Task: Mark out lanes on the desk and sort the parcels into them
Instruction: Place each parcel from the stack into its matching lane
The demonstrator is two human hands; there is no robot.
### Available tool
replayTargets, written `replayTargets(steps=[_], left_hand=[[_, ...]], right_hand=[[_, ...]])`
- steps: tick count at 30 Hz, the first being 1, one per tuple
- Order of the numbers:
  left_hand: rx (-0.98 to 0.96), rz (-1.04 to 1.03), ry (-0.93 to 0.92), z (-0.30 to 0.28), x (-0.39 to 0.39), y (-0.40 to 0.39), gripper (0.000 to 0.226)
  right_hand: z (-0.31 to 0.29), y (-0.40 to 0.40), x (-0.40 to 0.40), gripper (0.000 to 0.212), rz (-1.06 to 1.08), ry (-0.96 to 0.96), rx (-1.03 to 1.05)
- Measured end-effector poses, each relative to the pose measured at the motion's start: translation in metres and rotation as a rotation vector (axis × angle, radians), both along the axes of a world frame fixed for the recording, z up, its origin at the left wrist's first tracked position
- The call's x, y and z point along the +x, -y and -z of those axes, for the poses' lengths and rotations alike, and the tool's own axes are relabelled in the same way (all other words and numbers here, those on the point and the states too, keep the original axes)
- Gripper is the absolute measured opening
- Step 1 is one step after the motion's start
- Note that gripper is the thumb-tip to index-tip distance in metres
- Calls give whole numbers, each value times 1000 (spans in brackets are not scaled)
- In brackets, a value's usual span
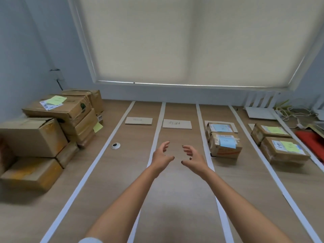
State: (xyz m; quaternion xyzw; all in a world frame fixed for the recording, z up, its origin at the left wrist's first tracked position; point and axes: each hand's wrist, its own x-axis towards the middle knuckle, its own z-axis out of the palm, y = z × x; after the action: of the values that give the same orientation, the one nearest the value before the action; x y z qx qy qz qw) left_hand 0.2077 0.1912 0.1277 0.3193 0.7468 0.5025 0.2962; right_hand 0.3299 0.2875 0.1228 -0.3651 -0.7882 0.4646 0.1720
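My left hand and right hand hover empty, fingers loosely spread, palms facing, above the second taped lane. Unsorted parcels stacked far left; two sorted parcels sit just right of my right hand.

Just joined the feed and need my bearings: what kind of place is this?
Probably a home or small-office room, not a warehouse: a wooden desk under a blind-covered window, a router with cables, parcels stacked left, both hands empty.

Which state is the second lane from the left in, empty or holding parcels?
Empty of parcels. The second lane holds only its label card; both hands, left hand and right hand, hover open above it, holding nothing.
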Motion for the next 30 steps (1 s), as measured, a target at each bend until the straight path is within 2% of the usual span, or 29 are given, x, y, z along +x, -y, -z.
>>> replayTargets(steps=[6,16,21,30], left_hand=[[22,27,-5,13,-91,53,66],[-3,122,-49,-12,-276,174,67],[-8,99,-12,-9,-322,226,65],[-61,16,-41,-6,-364,288,60]], right_hand=[[5,53,-87,59,71,-56,-30],[-22,199,-277,58,159,-167,-155],[-25,259,-328,56,124,-168,-181],[-23,301,-367,57,68,-114,-204]])
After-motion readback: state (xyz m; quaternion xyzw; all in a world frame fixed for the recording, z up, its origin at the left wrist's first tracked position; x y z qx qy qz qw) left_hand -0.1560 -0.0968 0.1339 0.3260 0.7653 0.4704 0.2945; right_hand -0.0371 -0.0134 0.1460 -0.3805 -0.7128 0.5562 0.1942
